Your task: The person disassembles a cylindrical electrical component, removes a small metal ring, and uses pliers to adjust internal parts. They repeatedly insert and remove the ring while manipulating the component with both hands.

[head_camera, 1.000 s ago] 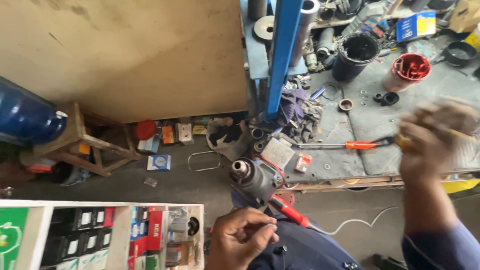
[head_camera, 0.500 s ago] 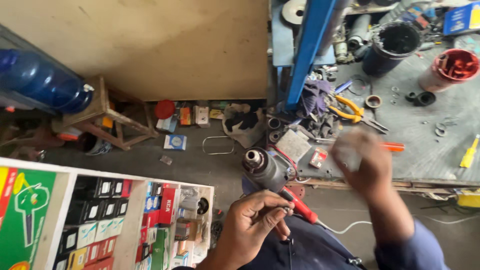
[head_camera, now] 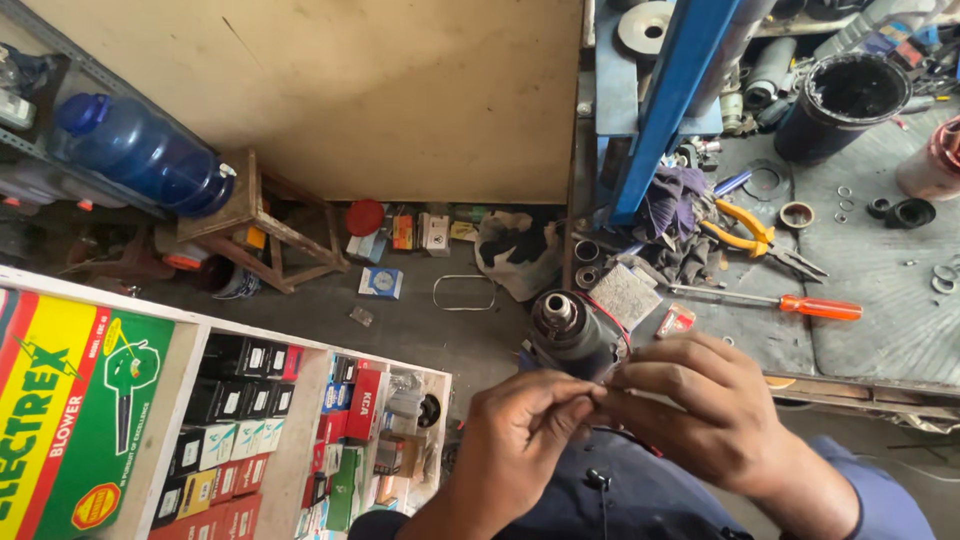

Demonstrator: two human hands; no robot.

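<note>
Grey motor body [head_camera: 572,335], cylindrical, metal; round end cap with dark central bore faces the camera; thin red wire runs down its right flank. It sits low centre in the head view, off the bench [head_camera: 880,270] front edge, over a dark blue lap. Left hand [head_camera: 515,440] at 7 o'clock of the motor, right hand [head_camera: 705,410] at 4 o'clock; fingers of both pinched narrow, tips meeting just below the motor on something small, too hidden to identify. Square grey pad [head_camera: 626,295] touching the motor at 2 o'clock. On the bench: red-handled screwdriver [head_camera: 790,303] at 3 o'clock, yellow-handled pliers [head_camera: 755,235] above it, purple rag [head_camera: 672,200] at 1 o'clock beside a blue steel upright [head_camera: 670,95]. Containers: black bucket [head_camera: 840,100], far 1 o'clock, interior dark, contents not discernible; red tub [head_camera: 932,165] cut by the frame edge. Washers and rings loose near both. White shelf unit [head_camera: 260,440] at 8 o'clock, compartments packed with small boxes, red, black and white. Blue water bottle [head_camera: 140,155] on its side at 10 o'clock, next to a wooden stool [head_camera: 265,225].
</note>
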